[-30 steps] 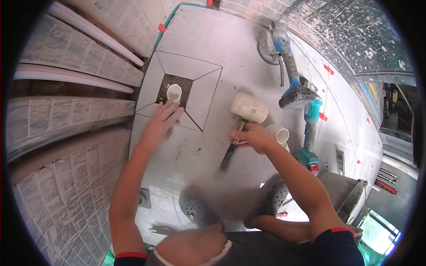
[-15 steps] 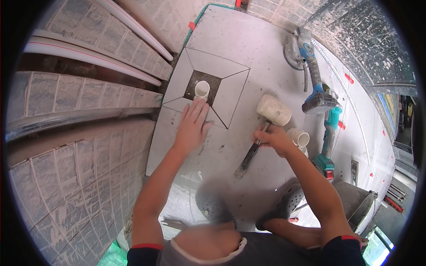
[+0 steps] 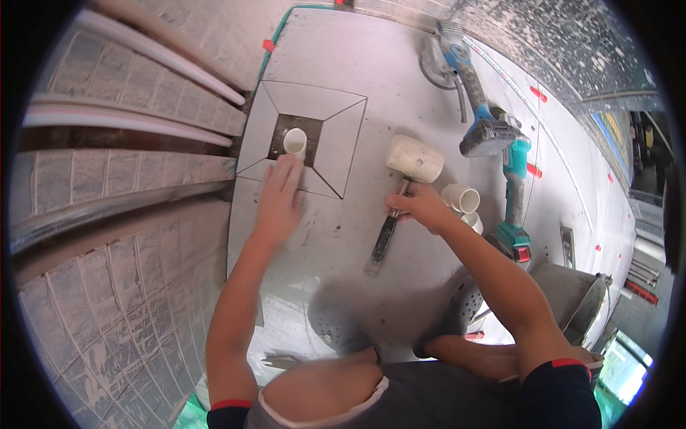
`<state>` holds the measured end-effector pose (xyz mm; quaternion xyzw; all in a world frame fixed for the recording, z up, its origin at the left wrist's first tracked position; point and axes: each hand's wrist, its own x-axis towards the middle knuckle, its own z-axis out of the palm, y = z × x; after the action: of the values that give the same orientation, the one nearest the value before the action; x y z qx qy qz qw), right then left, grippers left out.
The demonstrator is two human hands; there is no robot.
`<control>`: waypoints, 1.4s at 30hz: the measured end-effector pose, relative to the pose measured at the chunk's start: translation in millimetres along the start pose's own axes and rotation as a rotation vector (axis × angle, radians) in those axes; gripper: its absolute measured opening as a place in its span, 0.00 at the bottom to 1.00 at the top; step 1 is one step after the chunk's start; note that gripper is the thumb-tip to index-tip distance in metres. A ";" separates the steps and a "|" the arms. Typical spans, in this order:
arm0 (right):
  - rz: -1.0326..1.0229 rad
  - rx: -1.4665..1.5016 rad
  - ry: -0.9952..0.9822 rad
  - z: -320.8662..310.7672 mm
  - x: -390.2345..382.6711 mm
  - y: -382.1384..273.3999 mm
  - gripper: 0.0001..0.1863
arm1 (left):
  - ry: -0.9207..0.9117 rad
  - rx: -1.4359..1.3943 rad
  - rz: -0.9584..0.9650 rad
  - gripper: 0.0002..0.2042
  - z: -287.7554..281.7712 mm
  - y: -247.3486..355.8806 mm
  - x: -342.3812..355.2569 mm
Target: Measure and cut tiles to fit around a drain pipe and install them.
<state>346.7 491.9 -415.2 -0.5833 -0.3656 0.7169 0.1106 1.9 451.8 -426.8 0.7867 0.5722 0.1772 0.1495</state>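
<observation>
My left hand lies open on the near sloped tile piece, fingers stretched to the rim of a square hole. An upright white pipe stub stands in that hole, just beyond the fingertips. Four cut tile pieces frame the hole, with thin dark joints between them. To the right, my right hand is closed round a mallet high on its black handle, just below the pale head. The mallet is held above the large grey tile, its handle end pointing back toward me.
Two short white pipe fittings stand beside my right wrist. Farther right lie a blue angle grinder, a teal cordless tool and a bucket. Pipes run along the block wall at left. My shoes rest on the tile nearby.
The whole view has shifted, so the floor and tools appear farther left. Relative to the pipe stub, the mallet sits slightly farther from me. My left hand stays by the hole.
</observation>
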 end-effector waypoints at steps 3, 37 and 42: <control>-0.041 -0.019 -0.021 -18.1 1.9 2.3 0.14 | 0.013 -0.035 -0.044 0.40 -11.8 3.6 23.4; -0.086 -0.033 0.019 -28.3 4.9 -11.8 0.17 | -0.011 -0.190 -0.216 0.05 -31.0 -0.9 -25.2; -0.062 -0.011 0.038 -14.9 4.6 -9.7 0.14 | -0.090 -0.251 -0.284 0.03 -18.5 30.9 -58.0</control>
<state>356.5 507.4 -413.1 -0.5859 -0.3851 0.6998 0.1367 3.4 387.9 -403.0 0.6805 0.6435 0.1890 0.2952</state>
